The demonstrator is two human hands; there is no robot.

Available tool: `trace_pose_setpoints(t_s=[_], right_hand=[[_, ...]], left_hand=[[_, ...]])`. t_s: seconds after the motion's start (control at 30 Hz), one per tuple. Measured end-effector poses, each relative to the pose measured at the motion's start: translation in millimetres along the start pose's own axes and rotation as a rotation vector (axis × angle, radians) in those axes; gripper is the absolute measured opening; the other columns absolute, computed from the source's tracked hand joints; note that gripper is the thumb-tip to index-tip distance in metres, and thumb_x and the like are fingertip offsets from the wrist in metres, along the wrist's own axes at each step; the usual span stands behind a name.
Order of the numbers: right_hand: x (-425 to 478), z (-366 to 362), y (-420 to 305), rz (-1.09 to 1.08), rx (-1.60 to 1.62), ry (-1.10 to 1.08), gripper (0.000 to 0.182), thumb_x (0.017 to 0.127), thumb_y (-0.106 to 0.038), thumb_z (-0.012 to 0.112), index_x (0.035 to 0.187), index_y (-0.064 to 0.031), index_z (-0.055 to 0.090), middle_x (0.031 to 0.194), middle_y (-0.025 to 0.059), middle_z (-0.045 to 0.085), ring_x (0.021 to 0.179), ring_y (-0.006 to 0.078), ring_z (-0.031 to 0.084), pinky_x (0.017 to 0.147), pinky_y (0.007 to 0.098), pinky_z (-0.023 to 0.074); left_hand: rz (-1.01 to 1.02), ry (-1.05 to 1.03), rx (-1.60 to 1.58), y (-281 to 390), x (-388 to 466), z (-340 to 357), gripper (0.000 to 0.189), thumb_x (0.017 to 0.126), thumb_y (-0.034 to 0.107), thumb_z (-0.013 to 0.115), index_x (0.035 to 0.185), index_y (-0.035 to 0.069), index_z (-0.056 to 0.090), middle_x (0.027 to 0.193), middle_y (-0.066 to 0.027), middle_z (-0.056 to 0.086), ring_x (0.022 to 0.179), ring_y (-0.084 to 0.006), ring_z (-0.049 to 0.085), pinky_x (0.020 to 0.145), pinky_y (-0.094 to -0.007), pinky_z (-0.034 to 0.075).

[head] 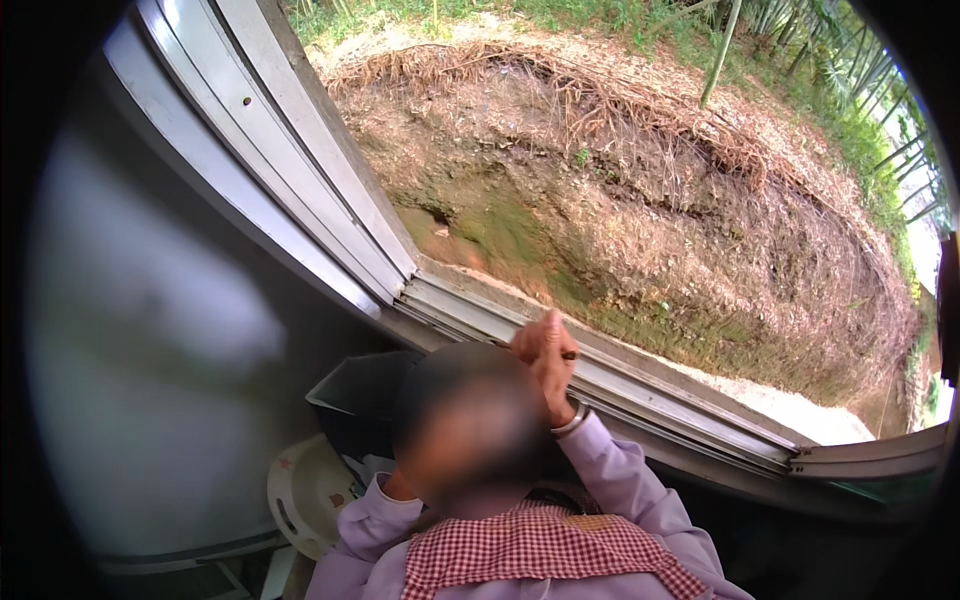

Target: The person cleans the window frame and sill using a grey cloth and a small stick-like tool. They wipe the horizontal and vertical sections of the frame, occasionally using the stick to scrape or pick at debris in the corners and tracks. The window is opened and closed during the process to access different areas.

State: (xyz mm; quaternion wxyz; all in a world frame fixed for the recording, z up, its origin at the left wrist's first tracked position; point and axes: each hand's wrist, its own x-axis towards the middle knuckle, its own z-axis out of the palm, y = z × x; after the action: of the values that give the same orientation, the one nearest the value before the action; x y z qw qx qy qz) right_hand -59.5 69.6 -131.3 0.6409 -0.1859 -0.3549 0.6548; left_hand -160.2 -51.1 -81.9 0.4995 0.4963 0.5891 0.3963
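Neither my left hand nor my right hand is in view. In front of me is another person (615, 465) in a lavender long-sleeved shirt with a red-and-white checked collar (540, 544); the head area is blurred. That person's raised hand (551, 358) is closed beside the head, over the window track. A small dark thing shows at its fingers, too unclear to name. A light band (571, 420) circles the wrist. The person's other arm (375, 517) is bent up towards the head, its hand mostly hidden.
A white-framed sliding window (300, 172) has a metal bottom track (675, 420). Outside rises an earth bank (637, 210) with dry leaves and bamboo. Behind the person are a dark bin-like container (352, 390) and a pale plastic stool or chair (289, 491). A grey surface (165, 337) stands at left.
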Motion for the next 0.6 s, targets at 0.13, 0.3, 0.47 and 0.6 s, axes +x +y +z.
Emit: trace_pose_setpoints(t_s=[0.13,0.3,0.47,0.6], right_hand=[[-12,-30,-40,0.043,0.044,0.143,0.045,0.102,-0.027,0.036,0.061,-0.0100,0.031,0.053,-0.0029,0.028,0.047,0.0087,0.022,0.044,0.0279,0.0200],[-25,-47,-57,-0.028,0.159,0.113,0.042,0.102,-0.026,0.034,0.063,-0.0105,0.028,0.054,-0.0024,0.021,0.048,0.0099,0.017,0.046,0.0292,0.0201],[-27,-41,-58,-0.018,0.177,0.096,0.042,0.102,-0.025,0.034,0.064,-0.0092,0.028,0.054,-0.0014,0.023,0.048,0.0106,0.019,0.048,0.0295,0.0226],[-35,-42,-44,-0.147,-0.029,0.012,0.042,0.102,-0.025,0.035,0.064,-0.0087,0.029,0.054,-0.0015,0.025,0.048,0.0104,0.021,0.047,0.0290,0.0241]], left_hand=[[0.017,-0.133,0.049,6,-2,10,0.029,0.083,0.012,0.069,0.108,-0.003,0.062,0.097,-0.0051,0.066,0.087,-0.0077,0.057,0.078,-0.0232,0.047],[-0.062,-0.409,-0.119,17,-5,22,0.025,0.085,0.008,0.066,0.108,-0.003,0.063,0.098,-0.0052,0.066,0.089,-0.0069,0.057,0.079,-0.0221,0.046],[0.017,-0.479,-0.089,20,-5,23,0.027,0.085,0.008,0.065,0.110,-0.002,0.063,0.099,-0.0069,0.066,0.089,-0.0081,0.057,0.081,-0.0231,0.046],[-0.068,-0.461,-0.135,15,-5,21,0.026,0.085,0.008,0.066,0.109,-0.002,0.063,0.099,-0.0072,0.066,0.090,-0.0086,0.058,0.081,-0.0234,0.046]])
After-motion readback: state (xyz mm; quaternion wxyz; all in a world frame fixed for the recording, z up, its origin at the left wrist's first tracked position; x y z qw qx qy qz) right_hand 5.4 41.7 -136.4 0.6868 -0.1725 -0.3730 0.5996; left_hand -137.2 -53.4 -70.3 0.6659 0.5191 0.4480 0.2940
